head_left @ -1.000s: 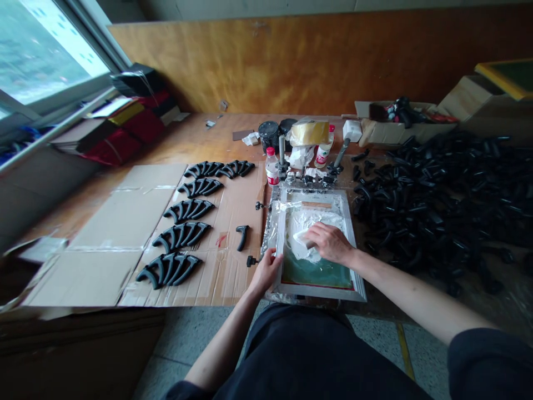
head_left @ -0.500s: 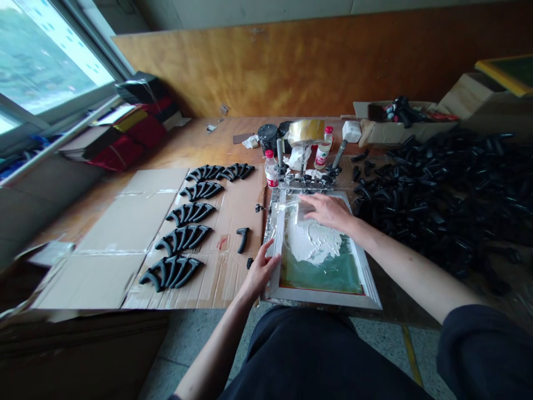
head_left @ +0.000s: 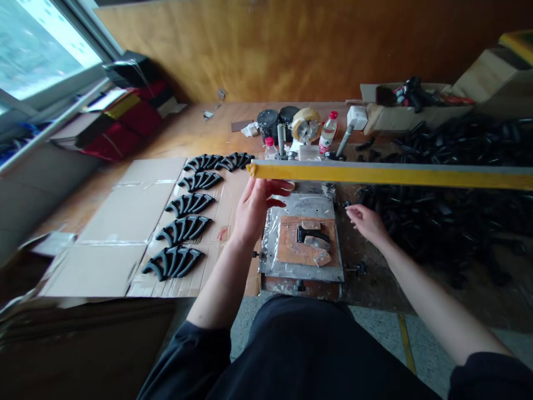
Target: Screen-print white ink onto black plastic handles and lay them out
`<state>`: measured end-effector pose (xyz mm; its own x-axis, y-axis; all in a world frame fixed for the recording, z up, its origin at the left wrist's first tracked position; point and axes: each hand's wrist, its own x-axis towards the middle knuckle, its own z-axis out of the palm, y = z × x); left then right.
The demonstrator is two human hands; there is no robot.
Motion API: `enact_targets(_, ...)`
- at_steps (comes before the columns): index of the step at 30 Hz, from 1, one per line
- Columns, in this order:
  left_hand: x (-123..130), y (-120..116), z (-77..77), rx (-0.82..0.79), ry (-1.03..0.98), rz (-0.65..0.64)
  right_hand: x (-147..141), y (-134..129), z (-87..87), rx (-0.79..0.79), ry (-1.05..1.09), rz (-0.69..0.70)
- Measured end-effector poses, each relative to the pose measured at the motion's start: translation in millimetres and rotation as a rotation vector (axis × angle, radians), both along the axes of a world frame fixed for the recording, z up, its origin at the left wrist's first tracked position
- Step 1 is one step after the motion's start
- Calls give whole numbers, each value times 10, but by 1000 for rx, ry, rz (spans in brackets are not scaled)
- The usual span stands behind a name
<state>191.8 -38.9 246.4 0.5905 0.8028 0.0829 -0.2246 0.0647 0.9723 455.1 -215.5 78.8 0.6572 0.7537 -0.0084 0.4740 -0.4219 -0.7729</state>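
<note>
My left hand [head_left: 253, 214] is at the left end of a lifted screen-printing frame [head_left: 391, 173], fingers reaching under it. The frame shows edge-on as a yellow and grey bar. Below it, a metal base plate [head_left: 300, 272] bears a brown board [head_left: 287, 250]. On that board a black curved handle [head_left: 310, 234] sits among small clear blocks. My right hand [head_left: 368, 223] is right of the plate, beside the heap of black parts [head_left: 416, 216], its fingers drawn together. What they hold, if anything, I cannot make out.
Several rows of black handles [head_left: 179, 230] lie on flattened cardboard [head_left: 108, 222] to the left. Behind the frame stand dark tubs [head_left: 267, 125], a tape roll [head_left: 306, 126] and bottles with red caps [head_left: 328, 133]. A carton [head_left: 391, 119] is at the back right.
The screen frame has swung up off the base plate, uncovering the handle. My left hand rose with it; my right hand left the white paste and moved right. The lone handle on the cardboard is gone.
</note>
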Motion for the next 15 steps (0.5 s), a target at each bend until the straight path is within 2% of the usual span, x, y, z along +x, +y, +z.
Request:
enact_targets(2, 15, -4, 13, -8, -7, 17, -195, -2, -59, -37, 16, 73)
enact_targets(4, -3, -12, -12, -29, -2, 18, -263, 9, -47, -57, 4, 94)
enact_targets(10, -52, -19, -85, -80, -34, 5, -147, 38, -12, -83, -58, 77)
enact_targets(15, 4, -10, -37, -89, -45, 26, -199, 87, -82, -73, -113, 168)
